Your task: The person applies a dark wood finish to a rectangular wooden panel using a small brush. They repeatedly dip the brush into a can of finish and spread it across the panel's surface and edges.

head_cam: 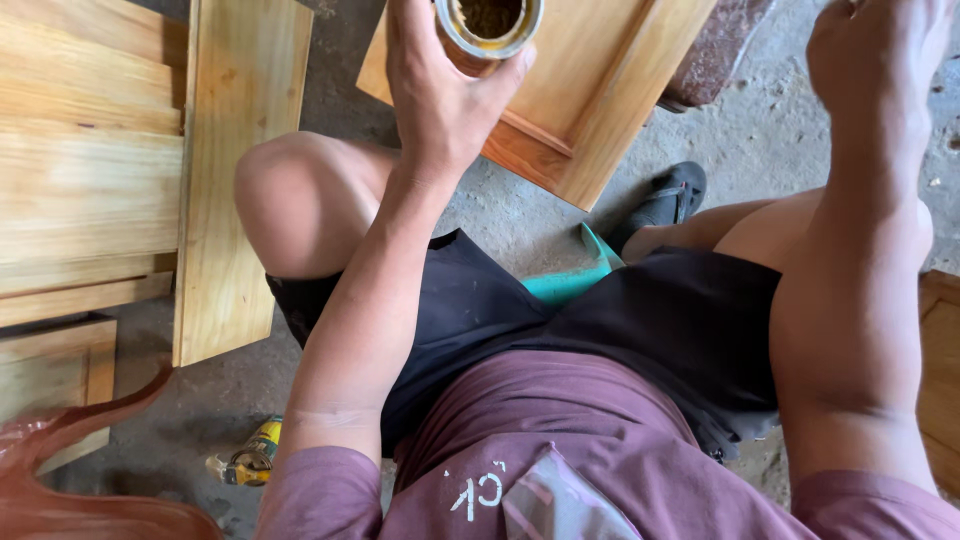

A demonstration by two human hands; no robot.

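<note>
Fingers of the left hand (440, 95) wrap around a small round tin (488, 25), gripping it from the side with the thumb pressed against its rim. That tin sits at the top edge of the view, its lid off and its metal rim ringing a dark, yellowish-brown inside. It is held up over a wooden panel (590, 90), a pale framed board with a darker reddish-orange strip along its lower edge, which lies on the grey concrete floor (760, 130). The right hand (870, 50) is raised at the top right corner, its fingers cut off by the edge of the view, so I cannot tell whether it is clenched or loose, or whether it holds anything.

Below the arms, the person sits with knees apart in black shorts (650, 320) and a maroon shirt (560, 450) marked with white. A teal plastic piece (575, 275) shows between the thighs, and a black sandal (665, 200) rests on the floor just beyond. To the left, several pale wooden boards (240, 180) lie side by side. Near the left elbow, a small yellow and black package (250, 458) lies on its side on the floor; its shape is hard to make out.
</note>
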